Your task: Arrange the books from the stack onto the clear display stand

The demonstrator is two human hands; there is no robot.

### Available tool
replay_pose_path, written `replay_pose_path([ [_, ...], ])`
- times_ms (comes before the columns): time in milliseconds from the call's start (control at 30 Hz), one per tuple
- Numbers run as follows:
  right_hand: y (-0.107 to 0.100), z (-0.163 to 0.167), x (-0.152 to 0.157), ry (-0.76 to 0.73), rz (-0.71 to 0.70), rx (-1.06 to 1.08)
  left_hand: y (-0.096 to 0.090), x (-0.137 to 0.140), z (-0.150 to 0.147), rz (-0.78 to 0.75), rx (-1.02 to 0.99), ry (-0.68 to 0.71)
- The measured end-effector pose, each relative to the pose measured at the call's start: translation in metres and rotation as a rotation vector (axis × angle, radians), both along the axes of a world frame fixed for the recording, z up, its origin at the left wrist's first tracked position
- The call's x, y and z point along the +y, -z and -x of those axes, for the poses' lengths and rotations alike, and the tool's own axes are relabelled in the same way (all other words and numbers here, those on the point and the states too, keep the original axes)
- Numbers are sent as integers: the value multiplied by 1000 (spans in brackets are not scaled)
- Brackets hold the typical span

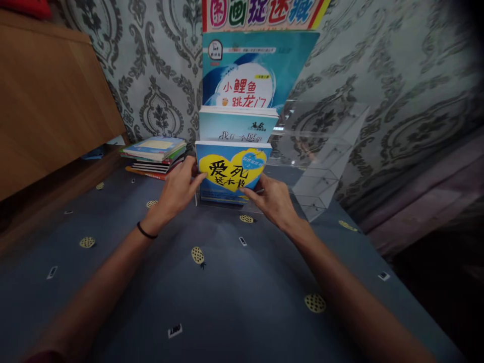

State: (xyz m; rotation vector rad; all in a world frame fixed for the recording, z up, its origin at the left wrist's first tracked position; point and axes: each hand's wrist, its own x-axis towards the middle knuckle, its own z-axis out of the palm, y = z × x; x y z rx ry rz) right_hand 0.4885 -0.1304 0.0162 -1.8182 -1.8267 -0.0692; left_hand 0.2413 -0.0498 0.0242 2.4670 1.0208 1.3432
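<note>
A blue book with a yellow heart on its cover (219, 174) stands upright at the front of a clear tiered book rack (313, 196). My left hand (180, 184) grips its left edge, thumb on the cover. On the opposite edge, my right hand (275, 199) has its thumb on the lower cover and its fingers behind. Behind it rise a pale teal book (234, 123), a blue-green book with a white circle (249, 75) and, at the top, a picture book with colourful lettering (260, 14). The rack's right half holds no books.
A stack of books (155, 154) lies left of the rack, near a wooden cabinet (56, 101). Everything stands on a blue cloth with pineapple prints (227, 302). Patterned wallpaper (162, 101) rises behind, and the surface's edge drops off at the right.
</note>
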Motion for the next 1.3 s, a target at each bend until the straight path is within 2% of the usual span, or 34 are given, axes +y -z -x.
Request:
replay_pose_path([
  [200, -2, 6, -5, 53, 99, -152, 8, -2, -2, 17, 117, -93],
  [433, -8, 9, -9, 162, 205, -250, 9, -6, -4, -14, 201, -151],
  [733, -10, 17, -11, 150, 263, -220, 2, -16, -8, 27, 281, -182],
  [933, -6, 14, -8, 99, 248, -162, -2, -19, -11, 61, 313, -199],
  [1300, -11, 24, -10, 172, 297, -202, 2, -12, -11, 11, 306, -197],
])
